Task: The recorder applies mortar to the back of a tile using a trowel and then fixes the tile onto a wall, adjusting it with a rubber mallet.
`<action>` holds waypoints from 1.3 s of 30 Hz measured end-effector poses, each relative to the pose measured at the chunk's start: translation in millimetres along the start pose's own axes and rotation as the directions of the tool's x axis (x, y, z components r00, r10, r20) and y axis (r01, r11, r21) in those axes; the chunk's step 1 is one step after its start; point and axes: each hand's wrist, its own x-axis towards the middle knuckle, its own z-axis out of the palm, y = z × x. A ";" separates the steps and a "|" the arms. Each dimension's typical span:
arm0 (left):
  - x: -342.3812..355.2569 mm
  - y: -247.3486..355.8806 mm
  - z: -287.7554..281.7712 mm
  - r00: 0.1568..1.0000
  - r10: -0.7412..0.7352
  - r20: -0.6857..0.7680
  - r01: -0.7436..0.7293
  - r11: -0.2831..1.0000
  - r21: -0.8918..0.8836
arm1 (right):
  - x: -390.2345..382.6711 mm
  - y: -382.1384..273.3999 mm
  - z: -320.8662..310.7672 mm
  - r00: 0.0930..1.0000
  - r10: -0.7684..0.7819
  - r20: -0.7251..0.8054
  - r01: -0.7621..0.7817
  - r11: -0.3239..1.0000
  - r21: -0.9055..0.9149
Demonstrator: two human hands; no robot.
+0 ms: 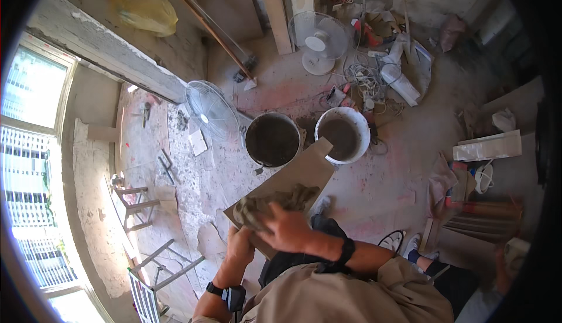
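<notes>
Right at the centre, a beige tile [293, 179] is held flat above the person's lap, one corner pointing toward the two buckets. On its near part lies a grey-green rag [275, 201], bunched into folds. The right hand [287, 227] rests on the rag with its fingers curled over the cloth, pressing it against the tile face. The left hand [240, 245] is at the tile's near edge from below, fingers wrapped around that edge and gripping it; the fingertips themselves are hidden under the tile. Both wrists carry dark bands.

Just beyond the tile's far corner stand a dark bucket [273, 140] and a white bucket [342, 135], side by side and nearly touching, each filled with grey wet mix. To the left of the dark bucket a fan [211, 111] lies tilted on the dusty concrete floor [380, 188]. A second, white fan [319, 42] stands upright further back, near a tangle of cables [363, 80]. A long-handled tool [205, 24] leans along the rear wall. At the far left, a window [32, 89] lets in bright daylight, and metal frames [158, 264] lie on the floor below it.
</notes>
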 end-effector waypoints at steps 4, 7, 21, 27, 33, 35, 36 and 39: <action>2.8 3.1 -12.6 0.997 -0.070 -0.015 0.069 0.995 -0.071 | -25.0 36.1 27.6 0.989 0.028 0.145 -0.015 0.996 -0.088; 9.7 0.9 -32.2 0.998 -0.055 -0.027 0.056 0.998 0.041 | -39.2 125.4 60.4 0.906 0.380 0.188 -0.308 0.895 -0.323; 45.1 30.2 -65.5 0.995 -0.099 0.010 0.100 0.993 -0.070 | 1.2 -29.5 79.3 0.987 0.109 0.118 -0.124 0.983 0.135; 38.8 33.8 -81.9 0.969 -0.243 -0.052 0.241 0.970 -0.042 | -8.6 -20.6 88.3 0.968 -0.209 0.140 0.182 0.966 0.186; 40.9 3.6 -102.2 0.991 -0.131 0.003 0.131 0.986 -0.099 | -54.4 98.5 105.8 0.912 0.317 0.261 -0.218 0.912 -0.347; 38.8 7.9 -103.1 0.990 -0.137 0.022 0.138 0.988 -0.076 | -57.5 156.5 106.6 0.853 0.503 0.140 -0.405 0.806 -0.433; 36.1 12.8 -101.6 0.989 -0.144 0.035 0.146 0.987 -0.062 | -53.7 172.4 98.3 0.814 0.571 0.108 -0.486 0.770 -0.412; 29.6 27.5 -102.2 0.990 -0.116 0.075 0.120 0.992 -0.048 | -25.6 174.3 59.1 0.765 0.644 -0.014 -0.623 0.734 -0.272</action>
